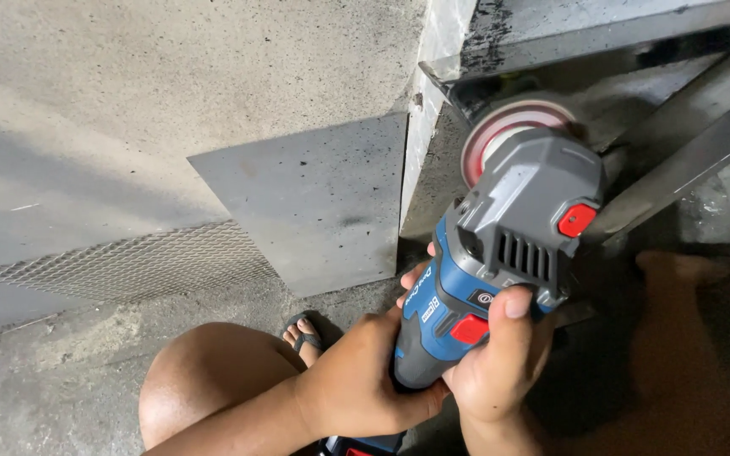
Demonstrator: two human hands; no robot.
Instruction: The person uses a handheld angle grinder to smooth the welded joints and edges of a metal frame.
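Both of my hands grip a blue and grey angle grinder (500,245) with red buttons. My left hand (365,371) wraps the blue body from the left, and my right hand (500,363) holds it from below and the right, thumb beside a red switch. The grinder's round disc (513,127) with a reddish rim sits against a dark metal angle bar (601,42) beside a concrete block. My bare knee (213,371) and a foot in a sandal (302,333) are below.
A large concrete block (171,110) fills the upper left, with a grey metal sheet (323,203) leaning on it and wire mesh (145,262) at its base. Slanted metal bars (686,143) run at the right. The floor (44,380) is rough concrete.
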